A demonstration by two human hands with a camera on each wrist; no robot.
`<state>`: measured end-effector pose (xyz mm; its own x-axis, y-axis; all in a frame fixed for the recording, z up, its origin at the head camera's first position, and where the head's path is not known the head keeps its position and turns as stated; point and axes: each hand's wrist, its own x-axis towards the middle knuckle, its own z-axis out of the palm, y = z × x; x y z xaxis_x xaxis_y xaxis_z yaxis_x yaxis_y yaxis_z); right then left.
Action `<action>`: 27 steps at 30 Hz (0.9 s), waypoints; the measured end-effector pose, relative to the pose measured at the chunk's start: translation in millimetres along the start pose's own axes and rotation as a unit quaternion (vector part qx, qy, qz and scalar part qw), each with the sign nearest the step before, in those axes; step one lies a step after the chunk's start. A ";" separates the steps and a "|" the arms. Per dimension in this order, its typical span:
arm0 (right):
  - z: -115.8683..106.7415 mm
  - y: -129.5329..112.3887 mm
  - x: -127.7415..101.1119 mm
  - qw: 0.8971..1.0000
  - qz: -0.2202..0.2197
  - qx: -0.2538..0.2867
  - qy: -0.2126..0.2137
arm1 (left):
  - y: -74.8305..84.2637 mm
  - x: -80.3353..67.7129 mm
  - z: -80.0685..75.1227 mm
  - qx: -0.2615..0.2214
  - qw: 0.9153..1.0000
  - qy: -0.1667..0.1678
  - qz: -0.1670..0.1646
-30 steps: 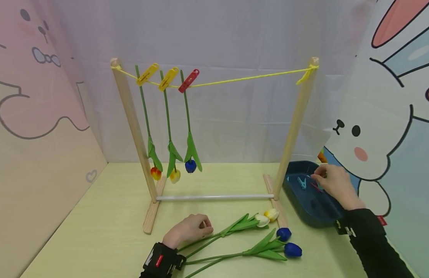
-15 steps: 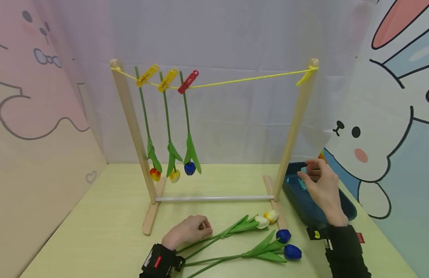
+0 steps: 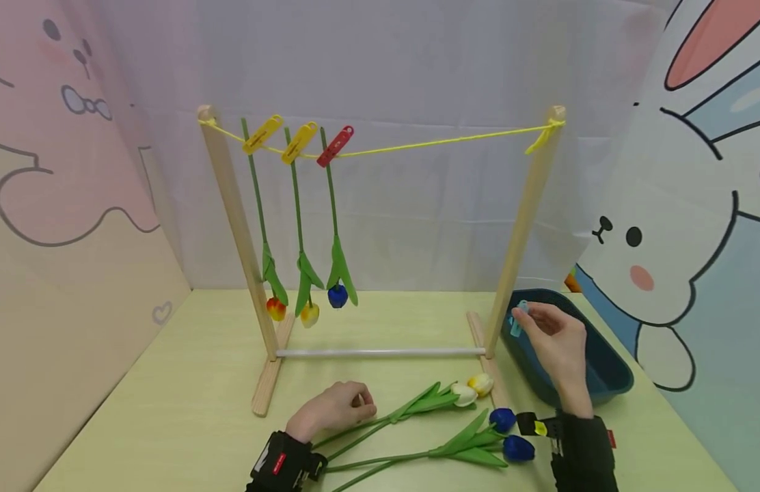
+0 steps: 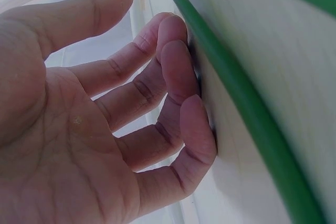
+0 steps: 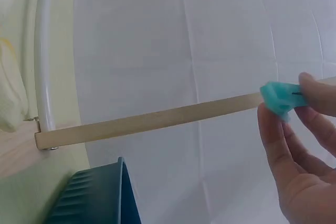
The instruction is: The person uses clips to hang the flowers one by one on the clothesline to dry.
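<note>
My right hand (image 3: 558, 342) pinches a light-blue clothespin (image 3: 516, 326) between thumb and fingers, over the left side of the dark blue bin (image 3: 610, 362). In the right wrist view the clothespin (image 5: 281, 97) points away from the fingertips. My left hand (image 3: 338, 408) rests on the table with loosely curled fingers and holds nothing. Beside its fingers runs a green stem (image 4: 231, 82). That stem belongs to the pair of white and yellow artificial tulips (image 3: 463, 394). Two blue tulips (image 3: 518, 448) lie nearer to me.
A wooden frame, with its right post (image 3: 524, 232), carries a yellow string (image 3: 429, 143). From its left part hang three tulips, upside down, on two yellow clothespins (image 3: 300, 142) and a red clothespin (image 3: 335, 145). A white crossbar (image 3: 380, 353) joins the feet.
My right hand has come up from inside the bin and moved left, now holding the light-blue clothespin. My left hand has stayed in place.
</note>
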<state>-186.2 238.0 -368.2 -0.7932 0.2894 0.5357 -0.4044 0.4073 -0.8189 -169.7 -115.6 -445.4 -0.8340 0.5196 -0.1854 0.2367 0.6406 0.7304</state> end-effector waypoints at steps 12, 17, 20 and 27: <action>0.5 -1.2 2.1 0.990 0.014 0.143 0.013 | 0.8 -0.8 -0.6 0.000 1.000 0.004 0.004; -1.5 -0.5 1.1 0.981 0.029 0.192 -0.010 | 0.2 0.0 0.6 -0.004 1.000 0.002 0.002; -1.5 -0.8 1.9 0.978 0.038 0.207 -0.016 | 0.1 -0.2 0.6 -0.003 1.000 0.002 0.003; -4.0 -2.8 1.1 0.968 0.046 0.247 -0.026 | 1.2 0.2 0.8 -0.006 1.000 -0.009 0.010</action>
<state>-184.2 240.6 -364.5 -0.8525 0.2565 0.4555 -0.4893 -0.0850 -0.8679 -169.2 -114.2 -445.1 -0.8203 0.5423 -0.1818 0.2473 0.6229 0.7421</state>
